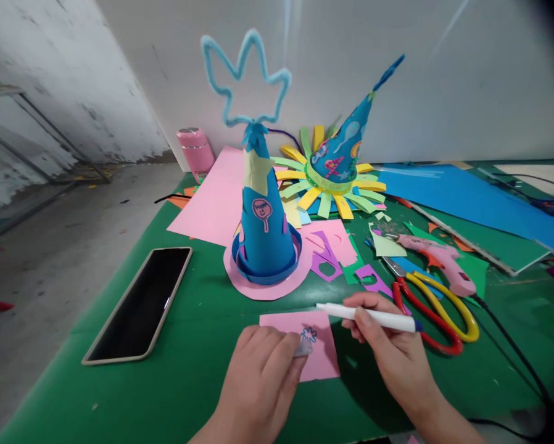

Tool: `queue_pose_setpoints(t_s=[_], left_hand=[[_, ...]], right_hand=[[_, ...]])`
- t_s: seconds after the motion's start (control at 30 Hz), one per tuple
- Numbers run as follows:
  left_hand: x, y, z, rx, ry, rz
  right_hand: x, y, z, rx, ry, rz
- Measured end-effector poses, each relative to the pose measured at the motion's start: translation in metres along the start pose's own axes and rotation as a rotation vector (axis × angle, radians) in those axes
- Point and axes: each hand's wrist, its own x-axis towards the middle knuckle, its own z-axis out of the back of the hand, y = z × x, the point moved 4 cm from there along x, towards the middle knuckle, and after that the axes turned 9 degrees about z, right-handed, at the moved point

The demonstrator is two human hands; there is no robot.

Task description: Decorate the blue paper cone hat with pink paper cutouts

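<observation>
A white marker (383, 319) with a dark blue end is gripped in my right hand (395, 351). Its pale tip points left, above the back edge of a small pink paper square (323, 361). On that square is a little blue flower drawing (309, 334). My left hand (263, 376) rests over the paper's left side, its fingers closed around a small pale bluish cap (303, 348), partly hidden. Behind the paper stands a blue paper cone hat (265, 228) with a pink brim, a smiling lollipop drawing and a light blue pipe-cleaner crown shape (281, 92) on top.
A phone (140, 305) lies at left. Red-and-yellow scissors (429, 308) and a pink glue gun (438, 259) with a black cord lie at right. Behind are a second decorated cone hat (344, 151), a pink bottle (196, 152), blue sheets (480, 200) and purple scraps (326, 259).
</observation>
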Motion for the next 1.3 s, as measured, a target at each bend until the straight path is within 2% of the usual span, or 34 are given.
queue_pose_setpoints(t_s=[0.23,0.37,0.67,0.8,0.97,1.17,1.3], left_hand=[[-0.002,0.002,-0.001,0.011,0.003,-0.015],[-0.002,0.001,-0.001,0.019,0.035,-0.047],[-0.006,0.001,0.001,0.033,-0.004,-0.03],[-0.005,-0.001,0.002,0.043,-0.033,-0.033],[-0.006,-0.001,0.001,0.026,-0.004,-0.009],[-0.008,0.004,0.0,0.018,0.006,0.013],[-0.007,0.007,-0.001,0.055,0.014,0.023]], right_hand=[[-0.001,-0.003,0.001,-0.007,-0.015,0.021],[0.0,-0.006,0.003,0.016,-0.077,0.045],[0.0,-0.01,0.006,0.02,-0.151,0.074],[0.0,-0.012,0.004,-0.016,-0.124,0.075],[0.001,-0.015,0.004,-0.014,-0.09,0.058],[0.001,-0.007,0.001,0.074,-0.077,0.046],[0.0,-0.002,-0.002,0.096,-0.022,0.034]])
